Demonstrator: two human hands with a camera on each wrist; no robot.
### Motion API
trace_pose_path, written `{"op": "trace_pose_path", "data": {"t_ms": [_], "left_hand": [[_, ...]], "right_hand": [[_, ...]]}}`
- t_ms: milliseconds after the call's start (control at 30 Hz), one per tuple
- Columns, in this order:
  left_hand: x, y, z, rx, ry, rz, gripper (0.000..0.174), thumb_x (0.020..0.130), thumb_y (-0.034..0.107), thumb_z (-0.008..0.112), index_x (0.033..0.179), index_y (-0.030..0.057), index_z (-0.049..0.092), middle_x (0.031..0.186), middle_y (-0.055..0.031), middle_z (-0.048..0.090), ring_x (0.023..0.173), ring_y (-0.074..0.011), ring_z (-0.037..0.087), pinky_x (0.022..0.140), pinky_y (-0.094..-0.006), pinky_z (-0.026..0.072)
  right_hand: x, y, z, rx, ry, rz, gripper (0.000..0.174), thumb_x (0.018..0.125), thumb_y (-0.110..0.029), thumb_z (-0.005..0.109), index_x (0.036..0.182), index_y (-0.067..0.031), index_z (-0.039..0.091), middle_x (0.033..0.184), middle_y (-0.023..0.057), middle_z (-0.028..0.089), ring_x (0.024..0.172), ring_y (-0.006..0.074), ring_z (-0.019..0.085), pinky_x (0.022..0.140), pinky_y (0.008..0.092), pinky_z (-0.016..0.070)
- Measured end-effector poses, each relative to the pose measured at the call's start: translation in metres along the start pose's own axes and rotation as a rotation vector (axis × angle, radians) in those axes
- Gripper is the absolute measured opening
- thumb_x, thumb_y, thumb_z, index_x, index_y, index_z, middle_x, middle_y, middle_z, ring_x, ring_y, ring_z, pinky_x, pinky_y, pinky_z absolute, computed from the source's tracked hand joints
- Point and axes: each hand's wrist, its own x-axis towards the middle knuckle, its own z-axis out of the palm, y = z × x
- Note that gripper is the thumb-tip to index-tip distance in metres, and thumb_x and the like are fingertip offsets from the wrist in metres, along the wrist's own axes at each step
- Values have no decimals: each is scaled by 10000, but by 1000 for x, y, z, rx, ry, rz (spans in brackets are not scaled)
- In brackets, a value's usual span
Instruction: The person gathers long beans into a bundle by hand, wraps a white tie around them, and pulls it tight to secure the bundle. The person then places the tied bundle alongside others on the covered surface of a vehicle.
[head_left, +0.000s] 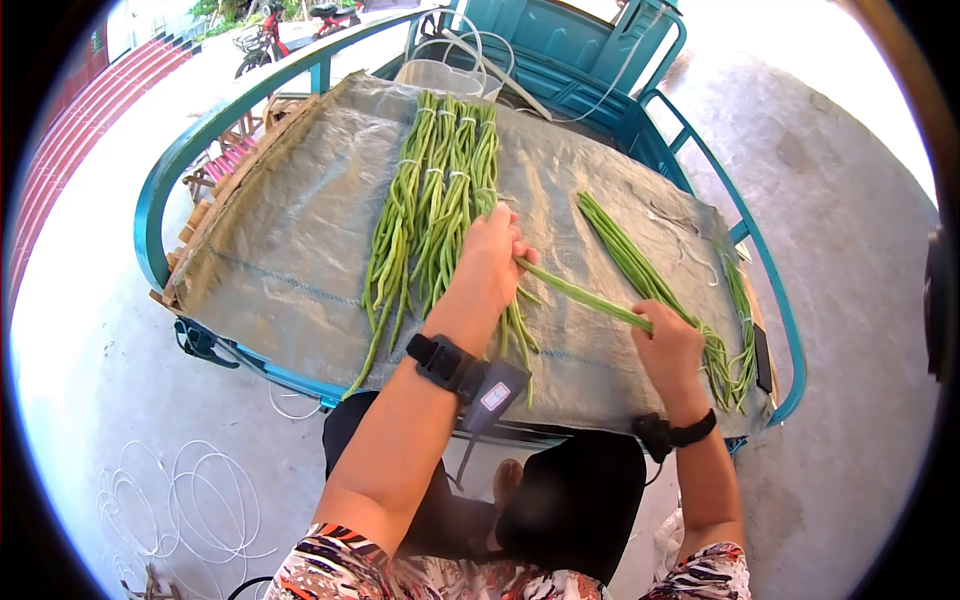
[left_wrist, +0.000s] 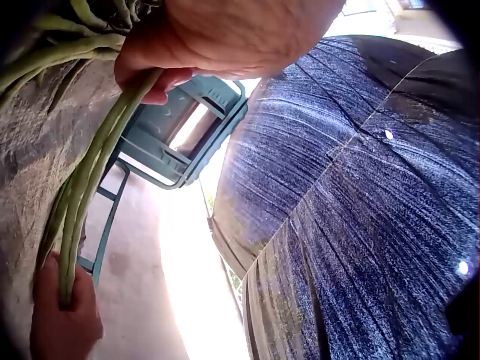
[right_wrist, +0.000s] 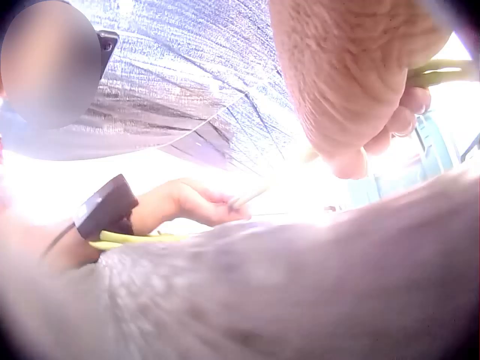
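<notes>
A few long green beans (head_left: pixel 580 292) stretch between the two hands above the sheet. My left hand (head_left: pixel 490 258) grips them at one end, right beside the tied bundles. At the other end my right hand (head_left: pixel 670 345) holds the beans, their tips poking out past the thumb. Tied bundles of long beans (head_left: pixel 425 215) lie side by side, bound with white ties. The left wrist view shows the held beans (left_wrist: pixel 94 169) running down from the left hand (left_wrist: pixel 232 34) to the right hand (left_wrist: pixel 64 319). Glare washes out much of the right wrist view.
A loose row of long beans (head_left: pixel 630 255) lies right of centre, with another bunch (head_left: pixel 738 310) near the right edge. White strings (head_left: pixel 685 232) lie behind. The grey sheet (head_left: pixel 280 230) covers a blue cart bed with rails (head_left: pixel 165 200). A clear tub (head_left: pixel 450 78) stands behind.
</notes>
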Motion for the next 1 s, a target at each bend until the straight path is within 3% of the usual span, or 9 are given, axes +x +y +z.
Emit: {"op": "trace_pose_path", "data": {"t_ms": [67,267,333,467,567,667,733,800,1000], "left_hand": [[2,1,-1,79,38,13,151,944,170,499,917,22,487,564,36,346,498,-102,367,567,-329,414],[4,-6,-3,11,-82,-157,201,967,202,446,1006,14,503,581,29,345,475,-115,347,514,-320,403],[2,-5,-3,51,-46,-105,203,970,207,443,991,15,504,581,27,349,474,-114,345,514,-323,404],[1,2,-10,15,-26,-57,177,972,182,457,970,11,505,573,35,356,491,-107,355,571,-326,410],[3,-1,-7,11,-22,-70,182,977,181,448,975,10,510,583,38,363,504,-104,354,571,-330,411],[5,-3,-9,-31,-111,-86,190,978,187,445,983,12,518,614,25,416,536,-115,405,598,-343,442],[7,-3,-10,-60,-94,-129,196,978,186,439,1004,9,520,697,-18,500,629,-162,500,667,-379,484],[5,-2,-8,-50,-69,-159,202,978,184,432,1025,8,520,801,-71,561,738,-220,567,739,-419,509],[1,-3,1,31,-52,-181,216,975,179,423,1072,6,508,1045,-182,584,964,-341,591,860,-520,501]], "right_hand": [[-6,27,-11,-131,4,20,112,761,-150,634,870,-140,613,782,78,648,703,290,631,573,390,473],[-16,105,-44,-464,21,35,60,743,-109,610,802,-114,598,709,110,623,655,303,616,572,406,455],[-11,121,-51,-545,-12,40,61,731,-84,597,786,-109,600,693,105,624,653,313,611,605,421,450],[-12,180,-69,-825,-215,55,174,704,-27,561,842,-108,628,780,118,613,834,308,573,686,446,420],[-5,184,-68,-740,-253,35,193,718,-12,528,850,-104,634,801,132,591,857,318,563,704,449,423],[23,134,-32,-179,-42,100,183,798,-100,517,917,-86,656,919,108,634,921,307,585,775,405,463],[42,86,-21,-103,-307,194,215,833,-210,528,992,-135,652,1023,91,631,983,294,590,811,397,474],[54,59,1,-40,-340,143,232,831,-279,550,973,-120,641,1009,105,632,964,301,594,787,408,475],[70,58,60,16,-152,157,201,803,-234,601,940,-88,616,940,125,637,921,319,602,738,424,477]]}}
